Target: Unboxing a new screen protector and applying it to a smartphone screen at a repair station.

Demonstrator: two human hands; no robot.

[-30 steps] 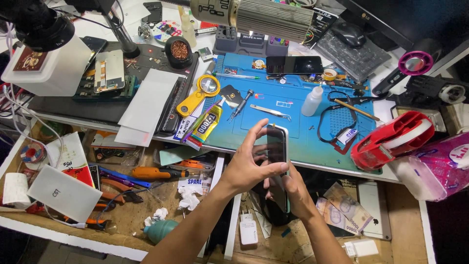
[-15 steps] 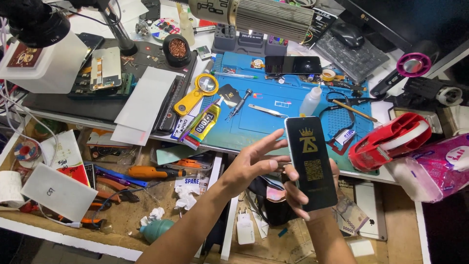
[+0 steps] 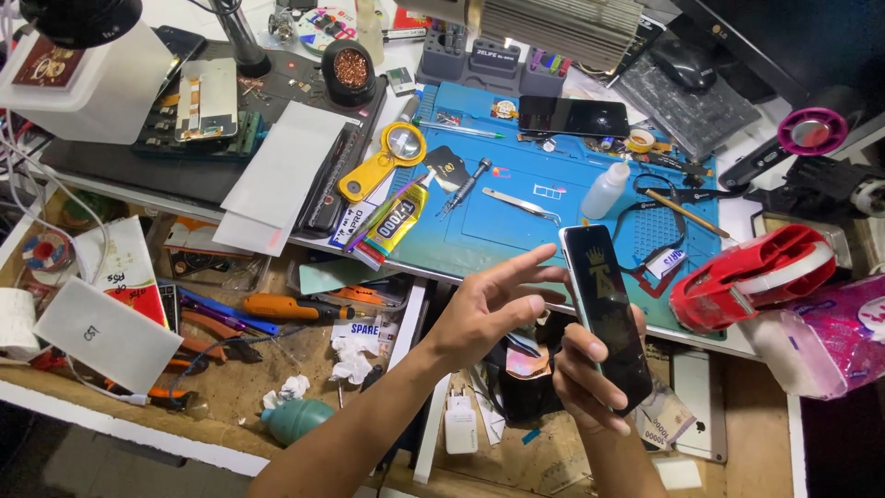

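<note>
1. Nearest to me, my right hand (image 3: 590,378) has its grip clamped on a black phone (image 3: 606,314), thumb across the lower face and fingers wrapped behind the far edge, holding it tilted, top end away from me.
2. My left hand (image 3: 489,309) is just beside the phone's left edge, fingers spread and apart, holding nothing; I cannot tell whether a fingertip touches the phone.
3. The phone hangs over the gap between the open drawer and the front edge of the desk (image 3: 728,346), its top reaching over the blue work mat (image 3: 516,221).
4. Its face shows a faint gold emblem; I cannot make out the detail, and my fingers hide the lower right edge.
5. Below my hands lies a clutter of dark parts and a white charger plug (image 3: 460,426), partly hidden by my wrists.
6. To the right of the phone sits a red tape dispenser (image 3: 751,277).
7. Farther out on the mat lie tweezers (image 3: 521,204), a small white bottle (image 3: 608,189), a glue tube (image 3: 395,224) and a second dark phone (image 3: 572,117).
</note>
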